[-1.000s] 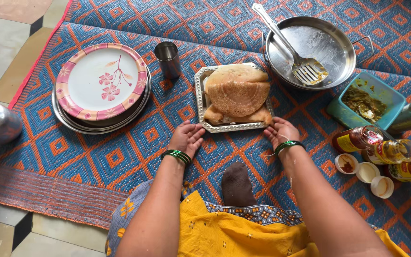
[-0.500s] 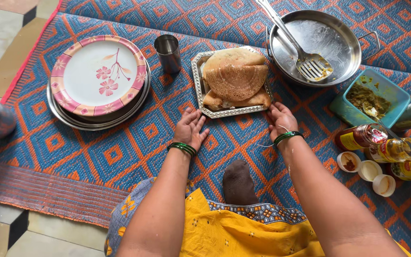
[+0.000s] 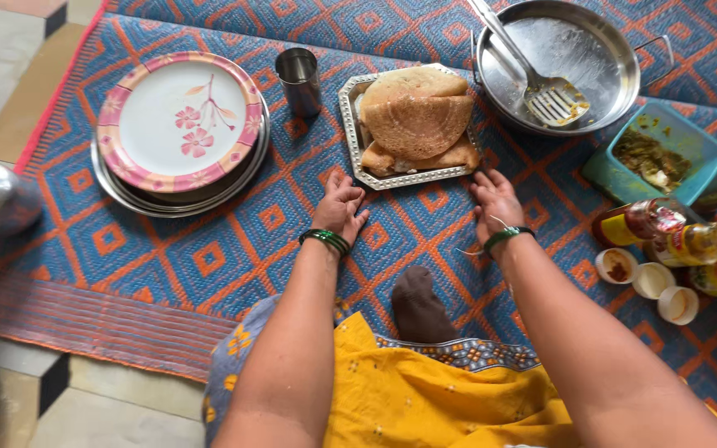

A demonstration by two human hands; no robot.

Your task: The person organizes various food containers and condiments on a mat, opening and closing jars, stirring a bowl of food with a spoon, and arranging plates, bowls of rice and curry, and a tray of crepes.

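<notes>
On the woven blue-and-orange mat [image 3: 209,257], an octagonal steel tray [image 3: 358,170] sits loaded with folded golden dosas [image 3: 417,124], flat and level in front of the seated person. Both hands lie just short of its near edge: the left hand [image 3: 342,207] is spread flat on the mat by the near left corner, fingers loose and gripping nothing, and the right hand [image 3: 495,203] rests open by the near right corner, also free of the tray. Judging from this, the tray is already set down and let go, so nothing about it looks unfinished. Beside it stands a steel tumbler [image 3: 300,80], then a stack of plates [image 3: 180,133] with a floral one on top. Right of the tray are a steel pan [image 3: 616,75] holding a slotted spatula [image 3: 541,95], a teal container [image 3: 707,158] of green chutney, and opened jars [image 3: 682,245] with their lids [image 3: 649,282].
</notes>
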